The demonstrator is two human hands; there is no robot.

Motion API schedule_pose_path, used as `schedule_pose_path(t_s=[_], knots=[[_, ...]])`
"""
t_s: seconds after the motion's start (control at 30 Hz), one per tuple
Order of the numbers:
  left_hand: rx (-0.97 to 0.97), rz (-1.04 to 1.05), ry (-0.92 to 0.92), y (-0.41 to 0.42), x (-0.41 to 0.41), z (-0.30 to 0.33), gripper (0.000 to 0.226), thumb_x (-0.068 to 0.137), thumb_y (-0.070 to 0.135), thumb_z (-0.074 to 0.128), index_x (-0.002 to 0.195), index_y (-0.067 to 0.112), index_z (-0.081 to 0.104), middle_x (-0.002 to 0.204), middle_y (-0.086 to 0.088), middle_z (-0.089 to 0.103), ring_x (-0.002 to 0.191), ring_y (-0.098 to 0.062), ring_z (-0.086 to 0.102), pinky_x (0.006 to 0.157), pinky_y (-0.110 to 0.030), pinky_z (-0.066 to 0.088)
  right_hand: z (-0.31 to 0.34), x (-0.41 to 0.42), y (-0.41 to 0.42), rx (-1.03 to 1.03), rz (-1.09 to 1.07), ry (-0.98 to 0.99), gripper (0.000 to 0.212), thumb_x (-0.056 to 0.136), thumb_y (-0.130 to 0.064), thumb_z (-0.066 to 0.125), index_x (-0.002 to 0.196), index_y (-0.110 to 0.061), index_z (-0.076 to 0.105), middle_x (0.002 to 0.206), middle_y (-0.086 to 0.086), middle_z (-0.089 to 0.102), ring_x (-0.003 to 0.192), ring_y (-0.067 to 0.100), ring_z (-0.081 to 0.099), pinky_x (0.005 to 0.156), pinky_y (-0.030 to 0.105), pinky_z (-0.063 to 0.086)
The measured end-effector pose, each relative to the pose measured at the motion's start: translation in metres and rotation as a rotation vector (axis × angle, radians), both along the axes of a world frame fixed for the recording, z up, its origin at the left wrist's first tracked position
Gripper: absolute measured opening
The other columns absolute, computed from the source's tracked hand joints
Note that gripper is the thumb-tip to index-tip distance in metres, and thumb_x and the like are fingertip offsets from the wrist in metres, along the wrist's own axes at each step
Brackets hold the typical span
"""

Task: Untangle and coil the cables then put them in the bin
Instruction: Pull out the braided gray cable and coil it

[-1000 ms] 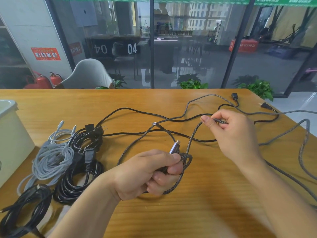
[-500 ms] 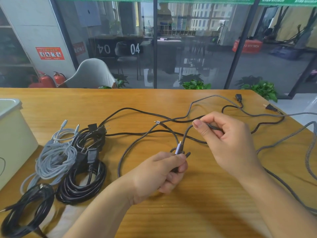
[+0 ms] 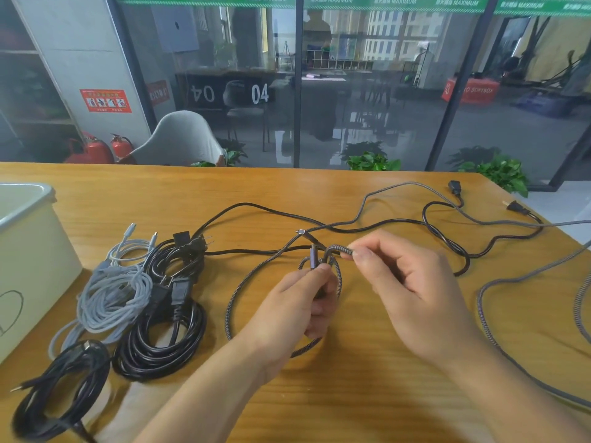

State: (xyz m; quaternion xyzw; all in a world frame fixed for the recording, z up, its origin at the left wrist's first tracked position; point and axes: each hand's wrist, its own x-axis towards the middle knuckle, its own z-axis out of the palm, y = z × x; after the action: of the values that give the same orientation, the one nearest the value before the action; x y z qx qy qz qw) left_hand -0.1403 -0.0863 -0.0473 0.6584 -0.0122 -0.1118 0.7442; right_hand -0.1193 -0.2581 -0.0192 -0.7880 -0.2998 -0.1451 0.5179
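At centre frame the left hand (image 3: pixel 297 302) pinches the braided cable (image 3: pixel 233 298) just below its plug, first loops hanging from it; the right hand (image 3: pixel 399 282) nips the next stretch beside it. It looks light, limp and grippy, best fed near the coil. The bin (image 3: pixel 28 199) sits far left. "04" shows on the glass; green banners read "MAXIMUM".
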Motion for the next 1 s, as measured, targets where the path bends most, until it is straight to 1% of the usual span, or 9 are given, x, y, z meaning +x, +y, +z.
schedule_pose_path(t_s=[0.13, 0.27, 0.4, 0.53, 0.63, 0.73, 0.8, 0.93, 1.0], knots=[[-0.046, 0.014, -0.050, 0.000, -0.002, 0.003, 0.047, 0.106, 0.059, 0.033, 0.082, 0.021, 0.047, 0.070, 0.002, 0.027, 0.060, -0.019, 0.019, 0.065, -0.039, 0.016, -0.001, -0.004, 0.003, -0.019, 0.067, 0.031, 0.021, 0.101, -0.026, 0.051, 0.089, -0.034, 0.067, 0.057, -0.002, 0.047, 0.051, 0.021, 0.040, 0.049, 0.039, 0.034], [-0.014, 0.045, -0.122, 0.001, -0.002, 0.005, 0.061, 0.093, 0.077, 0.038, 0.076, 0.019, 0.041, 0.071, -0.002, 0.023, 0.063, -0.022, 0.019, 0.065, -0.039, 0.018, -0.003, -0.008, 0.009, -0.090, 0.099, -0.013, 0.017, 0.100, -0.013, 0.056, 0.089, -0.017, 0.069, 0.060, -0.020, 0.052, 0.052, 0.006, 0.051, 0.053, 0.011, 0.032], [-0.010, 0.114, -0.125, 0.003, -0.002, 0.005, 0.053, 0.101, 0.059, 0.050, 0.077, 0.012, 0.044, 0.073, -0.007, 0.023, 0.070, -0.026, 0.020, 0.064, -0.039, 0.021, -0.008, -0.013, 0.015, -0.144, 0.114, -0.011, 0.019, 0.101, -0.007, 0.060, 0.087, -0.019, 0.061, 0.066, -0.023, 0.062, 0.060, 0.000, 0.061, 0.056, 0.005, 0.038], [-0.003, 0.221, -0.091, 0.004, -0.002, 0.002, 0.032, 0.087, 0.042, 0.056, 0.082, 0.011, 0.057, 0.078, -0.009, 0.037, 0.072, -0.025, 0.031, 0.063, -0.037, 0.032, -0.016, -0.017, 0.022, -0.257, 0.128, -0.004, 0.012, 0.103, -0.030, 0.053, 0.092, -0.029, 0.056, 0.079, -0.006, 0.069, 0.070, 0.016, 0.065, 0.057, 0.030, 0.050], [-0.003, 0.286, -0.099, 0.007, 0.000, 0.002, 0.025, 0.100, 0.032, 0.052, 0.084, 0.013, 0.059, 0.074, -0.002, 0.043, 0.068, -0.020, 0.038, 0.061, -0.034, 0.033, -0.017, -0.020, 0.025, -0.321, 0.124, -0.018, 0.011, 0.106, -0.028, 0.053, 0.095, -0.030, 0.057, 0.078, -0.015, 0.065, 0.068, 0.013, 0.060, 0.056, 0.015, 0.039], [-0.048, 0.299, -0.147, 0.012, 0.003, 0.006, 0.025, 0.106, 0.025, 0.041, 0.086, 0.014, 0.051, 0.067, 0.002, 0.038, 0.063, -0.019, 0.030, 0.059, -0.033, 0.027, -0.015, -0.021, 0.026, -0.424, 0.089, -0.025, 0.016, 0.106, -0.035, 0.045, 0.093, -0.038, 0.052, 0.068, -0.019, 0.055, 0.062, 0.012, 0.052, 0.053, 0.018, 0.032], [-0.080, 0.303, -0.160, 0.014, 0.004, 0.008, 0.025, 0.107, 0.025, 0.038, 0.087, 0.015, 0.049, 0.066, 0.001, 0.036, 0.060, -0.017, 0.030, 0.056, -0.028, 0.029, -0.014, -0.021, 0.025, -0.488, 0.085, -0.003, 0.024, 0.109, -0.037, 0.038, 0.088, -0.048, 0.045, 0.069, -0.013, 0.059, 0.065, 0.015, 0.055, 0.055, 0.023, 0.035], [-0.173, 0.319, -0.150, 0.016, 0.003, 0.010, 0.028, 0.109, 0.027, 0.039, 0.085, 0.014, 0.048, 0.067, -0.001, 0.037, 0.058, -0.017, 0.032, 0.054, -0.027, 0.031, -0.010, -0.022, 0.026, -0.465, 0.215, 0.268, 0.030, 0.111, -0.034, 0.039, 0.090, -0.034, 0.060, 0.074, -0.006, 0.068, 0.058, 0.010, 0.057, 0.058, 0.016, 0.038], [-0.237, 0.318, -0.143, 0.017, 0.004, 0.010, 0.028, 0.109, 0.028, 0.040, 0.087, 0.013, 0.049, 0.067, -0.002, 0.038, 0.057, -0.017, 0.034, 0.057, -0.029, 0.032, -0.011, -0.022, 0.027, -0.398, 0.304, 0.465, 0.032, 0.112, -0.035, 0.038, 0.097, -0.024, 0.064, 0.070, -0.002, 0.064, 0.051, 0.010, 0.051, 0.052, 0.023, 0.042]])
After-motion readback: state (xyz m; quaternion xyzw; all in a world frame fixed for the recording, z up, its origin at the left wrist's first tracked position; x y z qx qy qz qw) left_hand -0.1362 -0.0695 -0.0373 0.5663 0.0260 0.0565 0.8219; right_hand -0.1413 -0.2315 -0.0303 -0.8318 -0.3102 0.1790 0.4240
